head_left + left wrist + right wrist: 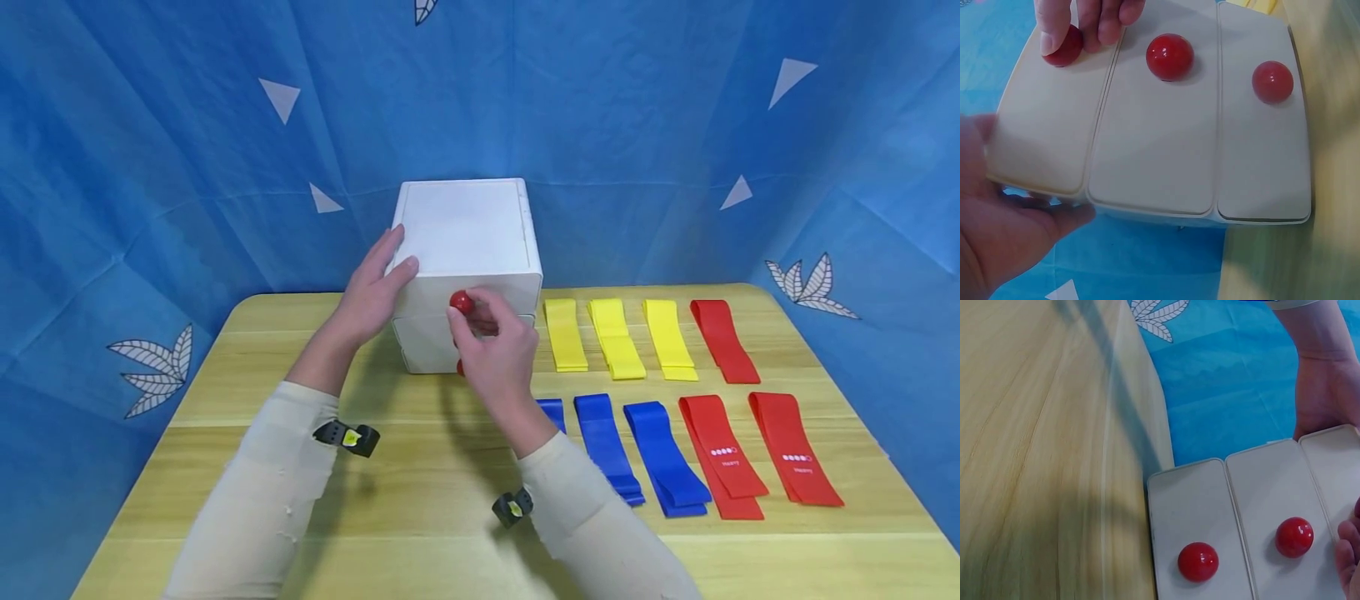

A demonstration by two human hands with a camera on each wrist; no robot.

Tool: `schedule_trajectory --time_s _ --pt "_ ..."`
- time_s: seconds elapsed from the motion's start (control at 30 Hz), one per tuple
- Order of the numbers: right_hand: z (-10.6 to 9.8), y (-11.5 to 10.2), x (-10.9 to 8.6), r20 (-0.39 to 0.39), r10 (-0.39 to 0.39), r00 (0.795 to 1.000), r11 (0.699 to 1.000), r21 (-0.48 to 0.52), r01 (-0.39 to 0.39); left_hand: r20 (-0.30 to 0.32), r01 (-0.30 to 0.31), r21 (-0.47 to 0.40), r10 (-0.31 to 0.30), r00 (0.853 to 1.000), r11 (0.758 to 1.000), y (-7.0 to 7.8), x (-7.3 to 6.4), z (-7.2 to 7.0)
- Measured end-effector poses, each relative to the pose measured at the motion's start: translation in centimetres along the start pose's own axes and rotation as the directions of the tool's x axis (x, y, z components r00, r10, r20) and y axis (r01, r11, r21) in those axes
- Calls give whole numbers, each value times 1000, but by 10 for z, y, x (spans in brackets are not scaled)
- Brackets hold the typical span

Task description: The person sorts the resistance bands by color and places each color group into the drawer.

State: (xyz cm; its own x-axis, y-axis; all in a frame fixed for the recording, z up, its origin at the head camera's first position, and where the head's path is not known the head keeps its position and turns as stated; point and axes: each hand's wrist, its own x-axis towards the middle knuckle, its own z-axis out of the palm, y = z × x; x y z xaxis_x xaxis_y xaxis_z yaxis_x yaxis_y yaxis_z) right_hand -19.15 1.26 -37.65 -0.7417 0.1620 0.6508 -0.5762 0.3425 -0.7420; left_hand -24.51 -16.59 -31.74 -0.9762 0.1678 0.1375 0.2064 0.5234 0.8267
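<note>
A white three-drawer box [465,229] stands at the back of the table, each drawer front bearing a round red knob. My right hand [498,346] pinches the top drawer's red knob [461,302] between thumb and fingers. Seen from the left wrist, that knob [1065,49] is partly covered by the fingers, with the middle knob [1170,57] and bottom knob [1272,82] uncovered. All three drawer fronts look closed. My left hand [373,287] rests against the box's left side near the top, fingers extended and thumb at the front top corner.
Folded flat bands lie to the right of the box: yellow bands [617,337] in the back row, blue bands [606,446] in front, and red bands [723,454] at the right. Behind the wooden table [420,517] hangs a blue curtain [600,125].
</note>
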Motion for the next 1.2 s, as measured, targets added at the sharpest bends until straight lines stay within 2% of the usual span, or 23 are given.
schedule_trajectory --time_s 0.47,0.67,0.8,1.0,1.2 --pt "-5 -3 -5 -8 -11 1000 999 37 11 24 18 -8 -18 1000 1000 2 1 -1" --pt "-9 -4 -10 12 -4 1000 999 41 3 66 16 -73 -11 998 997 -1 0 -5" --pt "-11 -5 -12 22 -3 1000 999 37 3 72 4 -109 4 997 994 -2 -1 -8" --pt "-15 -8 -16 42 -8 999 999 46 6 85 9 -143 3 996 990 -5 -1 -10" --pt "-21 -11 -22 67 23 997 998 55 -27 101 15 -154 1 995 988 -7 -2 -11"
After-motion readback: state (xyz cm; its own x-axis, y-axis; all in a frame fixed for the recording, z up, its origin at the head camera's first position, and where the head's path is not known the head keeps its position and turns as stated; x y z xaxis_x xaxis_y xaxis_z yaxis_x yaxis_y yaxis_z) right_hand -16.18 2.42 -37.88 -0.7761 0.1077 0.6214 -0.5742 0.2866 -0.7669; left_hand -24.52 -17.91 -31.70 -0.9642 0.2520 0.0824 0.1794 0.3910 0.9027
